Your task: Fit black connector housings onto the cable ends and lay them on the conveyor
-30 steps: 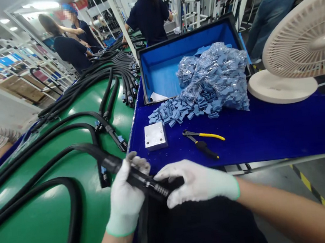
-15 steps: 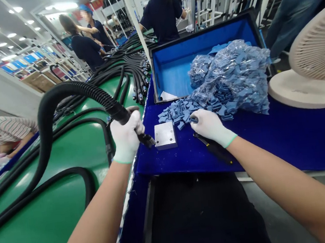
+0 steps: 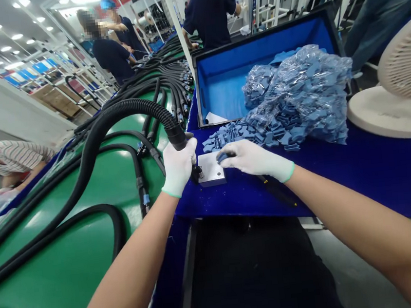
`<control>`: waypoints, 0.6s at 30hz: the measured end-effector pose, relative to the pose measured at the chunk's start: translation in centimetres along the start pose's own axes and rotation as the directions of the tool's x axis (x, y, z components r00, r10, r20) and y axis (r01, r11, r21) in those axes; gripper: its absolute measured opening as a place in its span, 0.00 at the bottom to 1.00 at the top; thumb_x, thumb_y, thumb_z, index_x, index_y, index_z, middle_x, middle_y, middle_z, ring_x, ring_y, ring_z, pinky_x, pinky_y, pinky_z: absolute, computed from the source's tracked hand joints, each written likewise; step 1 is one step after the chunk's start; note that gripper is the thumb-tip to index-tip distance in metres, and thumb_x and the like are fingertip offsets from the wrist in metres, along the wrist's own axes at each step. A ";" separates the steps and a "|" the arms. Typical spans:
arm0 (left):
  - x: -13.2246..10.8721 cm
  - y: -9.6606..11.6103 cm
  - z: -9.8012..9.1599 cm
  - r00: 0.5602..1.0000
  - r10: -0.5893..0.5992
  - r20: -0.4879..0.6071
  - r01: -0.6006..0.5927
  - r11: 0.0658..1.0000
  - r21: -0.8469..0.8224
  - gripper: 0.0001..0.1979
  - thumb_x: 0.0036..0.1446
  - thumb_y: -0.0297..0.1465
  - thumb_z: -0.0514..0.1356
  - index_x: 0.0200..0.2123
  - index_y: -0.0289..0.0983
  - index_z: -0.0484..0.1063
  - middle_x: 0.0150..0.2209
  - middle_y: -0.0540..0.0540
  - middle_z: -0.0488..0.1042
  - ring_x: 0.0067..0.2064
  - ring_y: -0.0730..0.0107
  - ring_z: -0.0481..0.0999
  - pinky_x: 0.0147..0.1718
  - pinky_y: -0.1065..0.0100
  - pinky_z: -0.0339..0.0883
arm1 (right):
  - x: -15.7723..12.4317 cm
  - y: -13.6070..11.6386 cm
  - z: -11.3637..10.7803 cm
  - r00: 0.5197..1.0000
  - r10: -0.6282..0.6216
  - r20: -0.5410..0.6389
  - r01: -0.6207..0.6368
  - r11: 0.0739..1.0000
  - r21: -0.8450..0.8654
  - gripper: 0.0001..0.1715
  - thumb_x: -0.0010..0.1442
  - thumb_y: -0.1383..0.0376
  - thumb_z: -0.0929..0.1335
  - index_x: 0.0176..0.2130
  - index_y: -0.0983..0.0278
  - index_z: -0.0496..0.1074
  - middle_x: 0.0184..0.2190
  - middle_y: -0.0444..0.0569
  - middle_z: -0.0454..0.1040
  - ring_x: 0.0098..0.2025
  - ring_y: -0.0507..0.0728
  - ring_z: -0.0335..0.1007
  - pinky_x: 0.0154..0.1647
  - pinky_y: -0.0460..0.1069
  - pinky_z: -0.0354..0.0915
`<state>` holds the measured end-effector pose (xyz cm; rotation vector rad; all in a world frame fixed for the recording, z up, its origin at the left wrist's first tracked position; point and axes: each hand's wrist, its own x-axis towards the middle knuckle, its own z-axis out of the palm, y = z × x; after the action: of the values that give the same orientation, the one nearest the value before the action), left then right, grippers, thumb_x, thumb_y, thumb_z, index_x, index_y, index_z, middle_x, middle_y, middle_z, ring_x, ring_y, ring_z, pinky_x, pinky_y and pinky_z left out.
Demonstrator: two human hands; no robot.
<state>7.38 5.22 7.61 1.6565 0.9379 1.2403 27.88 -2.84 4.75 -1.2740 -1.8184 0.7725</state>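
Observation:
My left hand, in a white glove, is closed round the end of a black corrugated hose and holds its tip down at the left edge of a small metal block on the blue cloth. My right hand, also gloved, pinches a small blue plastic piece over the block's right side. Just behind lies a loose heap of blue plastic pieces.
Clear bags of blue pieces spill from an open blue-lined case. Pliers lie under my right forearm. A white fan stands at right. Many black hoses cover the green belt. Several people work at the far end and left.
My left hand brought the hose end from beside the block down onto its left edge. My right hand left the heap with a blue piece and moved over the block.

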 end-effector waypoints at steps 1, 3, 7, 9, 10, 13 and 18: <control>0.1 0.0 -0.2 1.000 -0.009 0.027 0.009 1.000 0.011 0.10 0.59 0.33 0.65 0.42 0.34 0.73 0.19 0.54 0.65 0.19 0.72 0.65 0.22 0.69 0.62 | 0.8 -0.8 0.3 0.998 -0.018 0.061 0.018 1.000 0.011 0.11 0.63 0.62 0.69 0.41 0.64 0.79 0.36 0.47 0.78 0.37 0.55 0.72 0.42 0.49 0.64; 0.4 -0.1 -0.7 0.998 -0.019 0.058 0.016 0.999 0.043 0.10 0.59 0.32 0.65 0.42 0.33 0.74 0.21 0.51 0.69 0.23 0.70 0.69 0.26 0.68 0.65 | 2.4 -1.7 1.2 0.993 -0.036 0.110 0.039 0.999 -0.020 0.11 0.63 0.61 0.68 0.33 0.65 0.74 0.29 0.45 0.74 0.31 0.53 0.66 0.34 0.49 0.59; 0.8 -0.8 -1.4 0.998 -0.022 0.053 0.020 0.999 0.049 0.14 0.56 0.33 0.67 0.44 0.33 0.76 0.31 0.46 0.75 0.33 0.68 0.75 0.35 0.68 0.69 | 5.6 -1.6 3.0 0.983 -0.045 0.180 0.050 0.998 -0.027 0.17 0.61 0.58 0.69 0.26 0.65 0.65 0.23 0.42 0.66 0.27 0.51 0.58 0.29 0.49 0.52; 0.9 -1.2 -1.2 0.998 -0.031 0.053 0.030 0.999 0.024 0.15 0.56 0.34 0.67 0.45 0.34 0.76 0.35 0.45 0.76 0.34 0.68 0.75 0.36 0.67 0.70 | 6.7 -1.0 3.6 0.974 -0.034 0.225 0.033 0.999 0.009 0.20 0.59 0.55 0.71 0.24 0.65 0.64 0.22 0.41 0.63 0.26 0.51 0.56 0.28 0.49 0.51; 1.0 -1.3 -1.1 0.998 -0.036 0.056 0.036 0.999 0.011 0.15 0.56 0.34 0.67 0.46 0.34 0.75 0.35 0.45 0.76 0.34 0.68 0.75 0.36 0.67 0.70 | 7.1 -0.7 3.8 0.971 -0.028 0.238 0.026 1.000 0.014 0.22 0.58 0.53 0.72 0.24 0.65 0.64 0.21 0.40 0.62 0.25 0.50 0.55 0.28 0.49 0.50; 0.9 -1.1 -0.8 0.996 -0.049 0.081 0.050 0.999 -0.013 0.17 0.57 0.36 0.67 0.47 0.33 0.74 0.33 0.46 0.75 0.33 0.68 0.75 0.37 0.66 0.71 | 7.3 -0.1 3.9 0.969 0.006 0.248 -0.014 0.999 0.030 0.26 0.56 0.48 0.72 0.23 0.66 0.68 0.21 0.41 0.63 0.25 0.50 0.55 0.28 0.48 0.51; 0.0 -1.5 -5.8 0.990 -0.124 -0.074 0.130 0.988 0.082 0.24 0.58 0.48 0.65 0.47 0.36 0.70 0.33 0.46 0.74 0.33 0.67 0.75 0.35 0.66 0.72 | 6.3 -0.6 3.7 0.972 0.039 0.230 -0.037 0.999 -0.015 0.24 0.57 0.45 0.73 0.33 0.64 0.79 0.29 0.45 0.75 0.31 0.54 0.68 0.32 0.47 0.59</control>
<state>1.65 6.83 7.08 1.6029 1.1356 1.1911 23.18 2.80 4.91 -1.2722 -1.9872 0.9676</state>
